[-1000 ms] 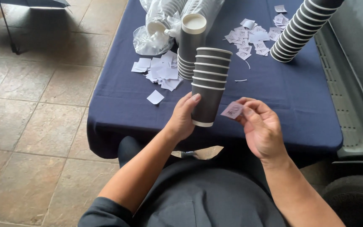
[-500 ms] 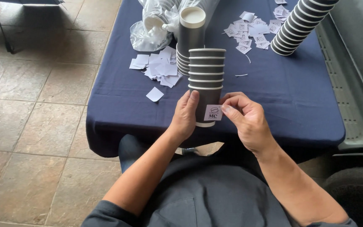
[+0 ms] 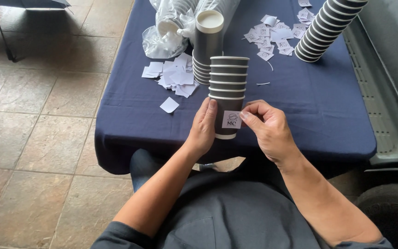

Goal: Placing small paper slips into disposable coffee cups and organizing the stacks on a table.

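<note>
At the near edge of the tabletop (image 3: 300, 110), which is draped in a dark navy cloth, a short stack of dark grey paper cups (image 3: 228, 90) stands upright between a seated person's two hands. A small white square sticker (image 3: 231, 119) with a dark printed mark now lies flat on the side of the lowest cup. A second ago that sticker was held loose in the right hand, off to the right of the stack; half a second ago it was just meeting the cup wall. It now looks to be on the cup, so the labelling of this cup seems nearly done, with only the pressing-down left.

The left hand (image 3: 203, 127) wraps the left side of the stack, its grip closed on the bottom cup, thumb up along the wall. The right hand (image 3: 268, 129) has its thumb and fingertips pressed together on the sticker's right edge, pinching it against the cup.

Behind the stack stands a second, taller stack of grey cups (image 3: 207, 44), the top one showing its white inside. Left of that lies a pile of loose white paper squares (image 3: 173, 76), with one stray square (image 3: 169, 105) nearer the near edge. Crumpled clear plastic wrap (image 3: 166, 32) sits toward the far left corner. More white squares (image 3: 272, 39) are scattered toward the far right, beside a long leaning stack of cups (image 3: 325, 27). Tan floor tiles (image 3: 38, 120) lie to the left.
</note>
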